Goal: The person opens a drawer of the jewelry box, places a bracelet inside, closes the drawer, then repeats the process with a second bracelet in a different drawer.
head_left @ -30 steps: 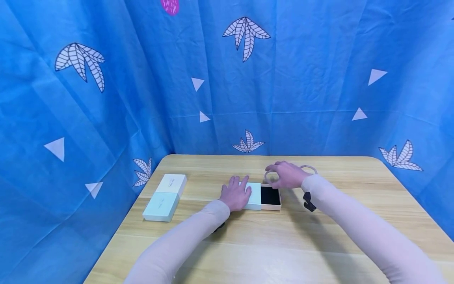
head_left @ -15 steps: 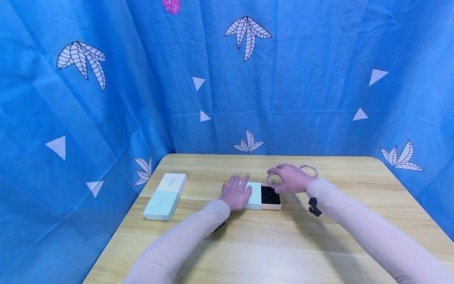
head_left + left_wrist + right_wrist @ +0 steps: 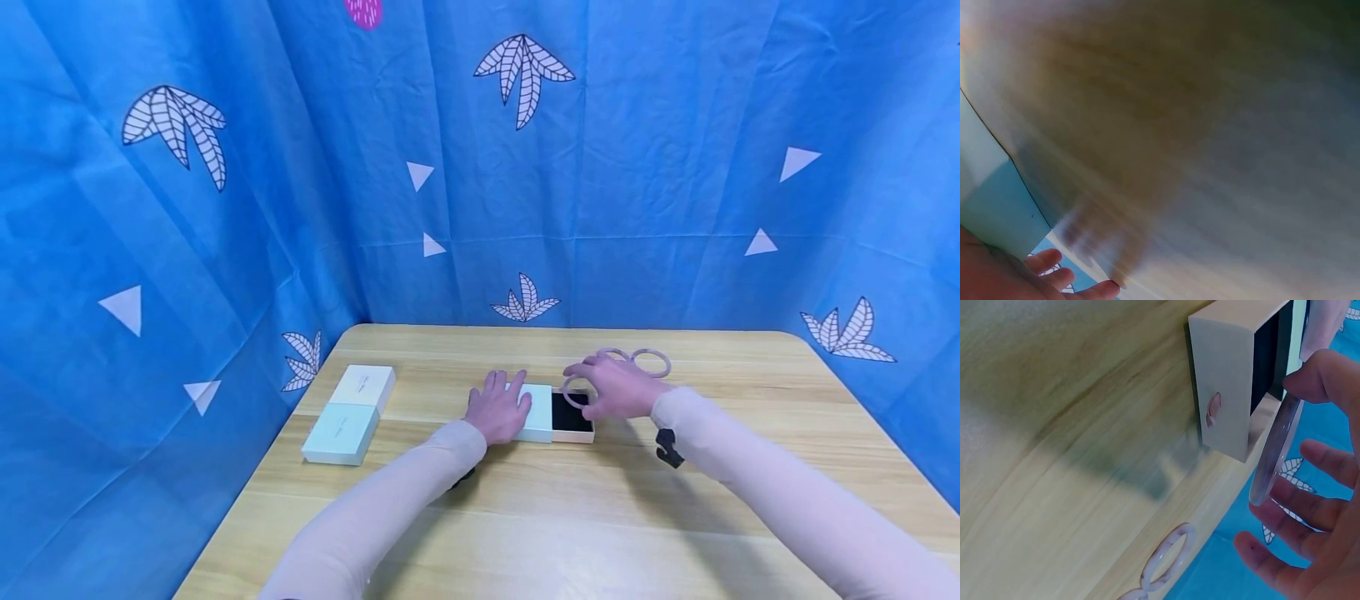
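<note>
My left hand (image 3: 497,412) rests with spread fingers on the mint sleeve (image 3: 536,414) of a small drawer-style box. From the sleeve's right side sticks out the pale drawer (image 3: 573,437), its inside black. A pink ribbon pull (image 3: 1213,410) shows on the drawer's end in the right wrist view. My right hand (image 3: 621,388) pinches a pale lilac bangle (image 3: 1277,447) between thumb and fingers. In the head view that bangle overlaps the drawer's black inside. The left wrist view catches fingers (image 3: 1050,275) beside the mint box.
Behind my right hand, two more lilac bangles lie on the wooden table, one bangle (image 3: 668,364) in full view and another bangle (image 3: 613,351) partly hidden. At the table's left, a white box (image 3: 362,385) sits against a mint box (image 3: 341,433). A blue curtain (image 3: 637,167) borders the table.
My right hand has come nearer the body, bringing the bangle over the drawer. A second bangle behind that hand has come into view. My left hand has stayed still.
</note>
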